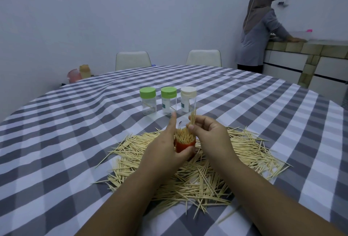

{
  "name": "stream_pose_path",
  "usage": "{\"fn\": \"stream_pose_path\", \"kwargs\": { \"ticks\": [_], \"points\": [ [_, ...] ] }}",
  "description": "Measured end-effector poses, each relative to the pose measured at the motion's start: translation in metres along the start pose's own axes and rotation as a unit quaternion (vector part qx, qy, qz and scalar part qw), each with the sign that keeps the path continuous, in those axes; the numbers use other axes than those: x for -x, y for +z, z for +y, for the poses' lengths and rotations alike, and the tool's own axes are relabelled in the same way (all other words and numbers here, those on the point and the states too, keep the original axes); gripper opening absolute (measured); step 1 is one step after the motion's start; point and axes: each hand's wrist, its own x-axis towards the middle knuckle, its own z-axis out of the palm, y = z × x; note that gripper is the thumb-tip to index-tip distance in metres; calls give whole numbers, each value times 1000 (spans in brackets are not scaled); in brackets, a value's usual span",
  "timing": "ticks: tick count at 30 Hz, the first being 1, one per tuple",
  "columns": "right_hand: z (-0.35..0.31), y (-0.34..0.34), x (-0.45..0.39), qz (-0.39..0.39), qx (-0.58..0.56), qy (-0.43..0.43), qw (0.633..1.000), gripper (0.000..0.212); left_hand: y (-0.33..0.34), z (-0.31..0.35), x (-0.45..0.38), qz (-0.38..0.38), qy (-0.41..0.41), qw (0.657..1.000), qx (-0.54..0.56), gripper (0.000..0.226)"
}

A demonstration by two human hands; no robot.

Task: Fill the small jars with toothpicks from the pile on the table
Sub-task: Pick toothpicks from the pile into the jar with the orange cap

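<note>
Left hand (165,146) grips the red jar (185,146), packed with toothpicks, over the pile (197,175). Right hand (209,132) pinches a small bunch (193,118) above its mouth. Three capped jars (168,101) stand beyond.

Dim bluish even light, soft shadows, wide-angle edge bending, slight blur

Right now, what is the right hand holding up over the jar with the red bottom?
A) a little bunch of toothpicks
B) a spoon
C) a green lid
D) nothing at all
A: the right hand pinches a little bunch of toothpicks above the red jar, which the left hand holds and which is already packed with toothpicks.
</note>
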Motion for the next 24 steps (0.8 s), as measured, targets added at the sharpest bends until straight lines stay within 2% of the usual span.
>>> {"fn": "stream_pose_path", "kwargs": {
  "ticks": [8,13,16,19,21,24],
  "points": [
    [-3,1,3,10,-16,-27,999,26,1,-1,-1,6,-3,1000,9,104],
    [-3,-1,5,-38,105,-72,991,27,-2,1,1,-2,-11,1000,3,100],
    [-4,-2,8,-92,217,-116,965,33,-2,1,1,-7,-23,1000,12,97],
    [-1,-1,9,-108,346,-170,916,37,-1,0,-1,-14,-31,999,9,99],
    [-1,0,10,-110,386,-203,893,35,-1,0,-1,-13,-35,999,9,103],
    [-1,0,10,-105,403,-234,878,25,-1,0,-1,-12,-32,999,13,105]
  ]
}}
